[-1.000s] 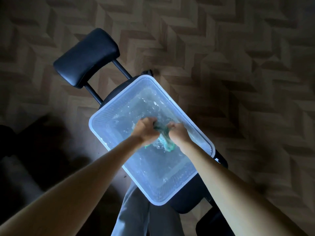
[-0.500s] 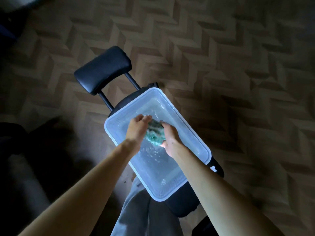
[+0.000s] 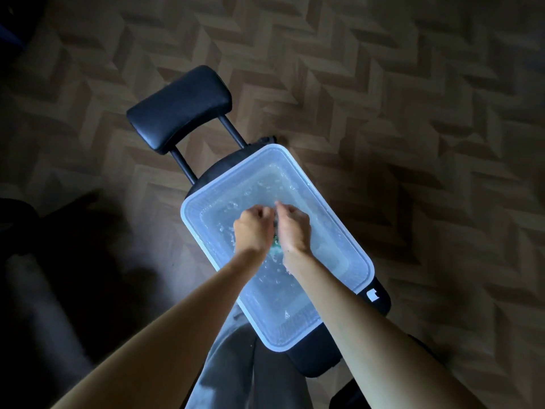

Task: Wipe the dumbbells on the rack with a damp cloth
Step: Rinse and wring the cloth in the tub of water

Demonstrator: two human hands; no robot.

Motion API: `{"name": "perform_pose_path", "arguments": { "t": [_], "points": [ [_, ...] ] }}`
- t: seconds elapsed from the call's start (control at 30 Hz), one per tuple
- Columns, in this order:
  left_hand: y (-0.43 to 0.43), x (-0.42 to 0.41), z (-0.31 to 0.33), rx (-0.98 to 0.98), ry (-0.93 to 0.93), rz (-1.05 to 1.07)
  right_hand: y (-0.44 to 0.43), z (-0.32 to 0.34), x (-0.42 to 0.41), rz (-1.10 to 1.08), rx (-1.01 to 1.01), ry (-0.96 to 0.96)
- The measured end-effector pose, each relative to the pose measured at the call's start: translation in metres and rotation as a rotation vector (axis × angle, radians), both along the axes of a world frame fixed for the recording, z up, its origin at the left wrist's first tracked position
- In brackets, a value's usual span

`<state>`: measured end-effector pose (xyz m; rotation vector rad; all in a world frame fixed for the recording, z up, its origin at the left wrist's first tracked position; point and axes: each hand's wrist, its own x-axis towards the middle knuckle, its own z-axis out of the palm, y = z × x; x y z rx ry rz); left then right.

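Curling tight round the green cloth (image 3: 275,248), left grip (image 3: 252,228) and right grip (image 3: 293,228) could splash water past the tub (image 3: 233,178) below by twisting hard.

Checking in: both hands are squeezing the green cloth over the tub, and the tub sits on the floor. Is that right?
Not quite. The head view shows the tub resting on a black bench, not on the floor. The rest holds: the left hand and right hand both grip the green cloth over the tub.
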<state>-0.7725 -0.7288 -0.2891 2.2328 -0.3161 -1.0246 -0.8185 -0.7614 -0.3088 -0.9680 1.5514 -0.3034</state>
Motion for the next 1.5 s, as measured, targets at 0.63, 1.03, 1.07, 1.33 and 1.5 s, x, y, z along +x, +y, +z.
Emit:
{"name": "perform_pose_path", "arguments": {
  "t": [0.63,1.03,1.07,1.33,1.5],
  "points": [
    [-0.014,0.04,-0.013,0.174,0.21,-0.175,-0.038,0.02,-0.026,0.648,0.272,-0.108],
    [-0.007,0.038,0.005,-0.154,0.684,0.176,-0.031,0.019,-0.027,0.171,0.554,-0.441],
    [-0.003,0.036,0.002,-0.123,0.594,0.108,-0.031,0.02,-0.026,0.135,0.576,-0.459],
    [0.006,0.023,-0.01,-0.12,0.197,-0.089,-0.031,0.023,-0.022,0.384,0.642,-0.61],
    [0.009,0.05,-0.003,-0.127,0.099,-0.488,-0.036,0.021,-0.034,0.428,0.671,-0.5]
  ]
}}
